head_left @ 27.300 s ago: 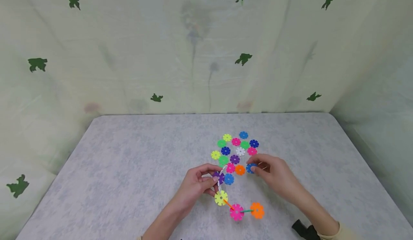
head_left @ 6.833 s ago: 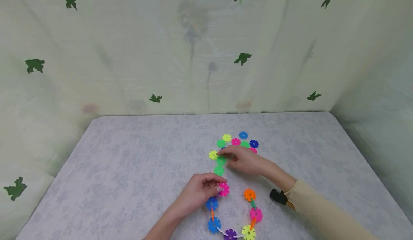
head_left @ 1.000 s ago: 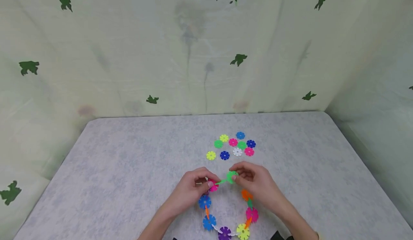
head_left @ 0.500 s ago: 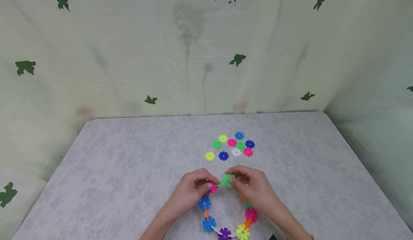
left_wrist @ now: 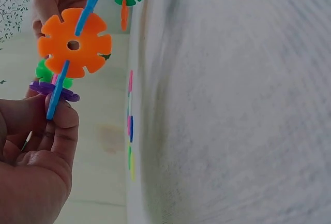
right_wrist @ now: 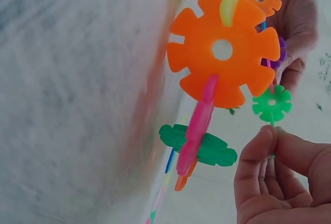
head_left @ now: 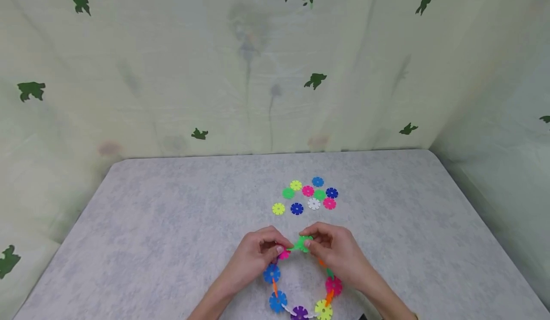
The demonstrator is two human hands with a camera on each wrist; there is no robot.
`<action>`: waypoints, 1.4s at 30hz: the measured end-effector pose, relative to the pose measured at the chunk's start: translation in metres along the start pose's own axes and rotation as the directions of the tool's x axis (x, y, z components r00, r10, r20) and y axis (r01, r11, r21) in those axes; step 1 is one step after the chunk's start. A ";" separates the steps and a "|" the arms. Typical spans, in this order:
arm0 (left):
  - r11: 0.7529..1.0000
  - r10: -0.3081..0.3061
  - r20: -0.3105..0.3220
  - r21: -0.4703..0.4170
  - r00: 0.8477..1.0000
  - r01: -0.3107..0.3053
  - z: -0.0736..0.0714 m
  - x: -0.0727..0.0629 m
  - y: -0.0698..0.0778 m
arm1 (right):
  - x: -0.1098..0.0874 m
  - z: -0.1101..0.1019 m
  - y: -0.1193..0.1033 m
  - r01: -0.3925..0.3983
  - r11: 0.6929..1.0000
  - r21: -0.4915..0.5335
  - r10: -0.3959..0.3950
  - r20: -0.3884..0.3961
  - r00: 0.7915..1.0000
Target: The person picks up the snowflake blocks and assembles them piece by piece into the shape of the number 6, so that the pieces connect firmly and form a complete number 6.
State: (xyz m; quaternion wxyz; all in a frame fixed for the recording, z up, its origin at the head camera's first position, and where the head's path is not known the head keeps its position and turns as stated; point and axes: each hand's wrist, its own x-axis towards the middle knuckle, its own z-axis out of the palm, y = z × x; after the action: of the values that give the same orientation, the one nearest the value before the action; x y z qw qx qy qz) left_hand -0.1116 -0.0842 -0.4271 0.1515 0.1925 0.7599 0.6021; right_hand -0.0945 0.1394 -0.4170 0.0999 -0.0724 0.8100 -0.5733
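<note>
In the head view, my left hand (head_left: 255, 258) pinches a pink snowflake disc (head_left: 284, 254) at one end of a linked chain. My right hand (head_left: 339, 253) pinches a green snowflake disc (head_left: 304, 244). The right wrist view shows this disc edge-on between thumb and finger, touching another green disc (right_wrist: 272, 103) on the chain; whether their slots interlock I cannot tell. Blue (head_left: 272, 273), purple (head_left: 299, 313), yellow (head_left: 323, 309) and pink (head_left: 333, 286) discs curve below both hands. An orange disc at the chain's other end is mostly hidden behind my right hand.
Several loose discs lie behind my hands, among them a yellow one (head_left: 278, 208), a dark blue one (head_left: 297, 208) and a white one (head_left: 314, 204). The grey table (head_left: 172, 215) ends at a printed curtain (head_left: 172, 71). A black object (head_left: 363, 316) shows at the bottom edge.
The chain is longer than 27 seconds ago. Since 6.8 seconds ago, my right hand has come from the loose discs to the chain; over the last second its green disc moved left toward my left hand.
</note>
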 end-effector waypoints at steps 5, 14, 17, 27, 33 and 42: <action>1.000 -0.005 0.000 -0.014 1.000 0.005 0.001 0.000 -0.002 | 0.000 0.001 0.001 -0.015 0.997 0.076 0.014 0.014 1.000; 1.000 -0.022 0.030 -0.018 0.999 0.023 0.003 0.001 0.000 | 0.002 0.001 0.000 -0.005 0.999 0.040 0.004 0.026 1.000; 0.998 -0.059 0.033 -0.036 0.998 0.060 0.005 0.001 0.002 | 0.003 0.000 0.002 0.015 0.999 0.032 -0.017 0.057 0.998; 0.996 -0.085 0.009 -0.002 0.996 0.085 0.007 0.003 -0.001 | 0.001 0.002 0.000 0.027 0.997 0.075 -0.039 0.162 0.986; 0.994 -0.100 0.011 -0.046 0.995 0.100 0.005 0.003 -0.002 | 0.011 -0.016 0.006 0.022 0.999 0.048 -0.031 0.198 0.980; 0.988 -0.149 0.008 -0.047 0.989 0.149 0.004 0.002 -0.001 | 0.042 -0.063 0.030 0.089 0.954 -0.286 -0.080 0.041 0.996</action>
State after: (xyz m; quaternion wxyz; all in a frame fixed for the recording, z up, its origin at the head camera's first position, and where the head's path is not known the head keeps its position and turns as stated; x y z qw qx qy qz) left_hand -0.1118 -0.0796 -0.4295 0.2023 0.1330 0.7573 0.6065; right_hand -0.1511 0.1973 -0.4282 0.0755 -0.1291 0.8793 -0.4522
